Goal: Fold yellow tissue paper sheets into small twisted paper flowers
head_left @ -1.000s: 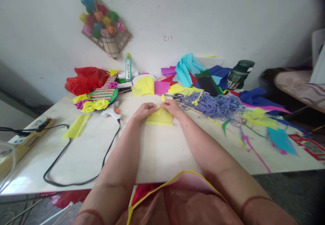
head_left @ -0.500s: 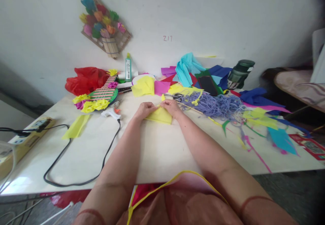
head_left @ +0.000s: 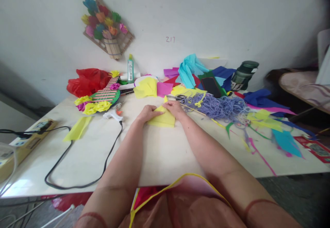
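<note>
both hands meet on a folded yellow paper sheet lying flat at the middle of the pale table. the left hand presses its fingers, loosely curled, on the sheet's left edge; the right hand pinches the top corner. this looks like a fold being creased; the next move likely calls for a steady hold while the edge is flattened. a glue gun lies left, purple yarn right. fingertips and the fold line are too small to make out.

Only one marking reads clearly — "217", handwritten in faint red on the white wall — other labels are too small.
</note>
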`<state>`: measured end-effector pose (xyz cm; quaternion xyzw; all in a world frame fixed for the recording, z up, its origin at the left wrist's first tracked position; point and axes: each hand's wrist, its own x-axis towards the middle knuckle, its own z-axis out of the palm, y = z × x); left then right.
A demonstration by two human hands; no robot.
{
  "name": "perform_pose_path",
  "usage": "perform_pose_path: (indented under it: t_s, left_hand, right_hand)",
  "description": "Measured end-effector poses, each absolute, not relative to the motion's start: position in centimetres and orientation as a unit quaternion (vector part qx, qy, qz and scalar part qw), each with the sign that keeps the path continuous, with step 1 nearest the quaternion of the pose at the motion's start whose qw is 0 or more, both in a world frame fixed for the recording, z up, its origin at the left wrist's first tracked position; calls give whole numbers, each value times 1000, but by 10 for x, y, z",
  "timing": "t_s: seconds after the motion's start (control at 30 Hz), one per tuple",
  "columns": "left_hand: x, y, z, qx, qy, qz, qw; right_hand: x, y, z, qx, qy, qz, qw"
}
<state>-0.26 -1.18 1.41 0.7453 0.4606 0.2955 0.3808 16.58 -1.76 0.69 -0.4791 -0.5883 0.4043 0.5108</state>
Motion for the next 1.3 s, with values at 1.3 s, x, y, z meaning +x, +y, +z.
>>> perform_pose_path:
  t_s: [1.3]
  left_hand:
    - [-3,-11,13,607,451,438,486]
  right_hand:
    - [169,-16,-2,-418,-531,538,504]
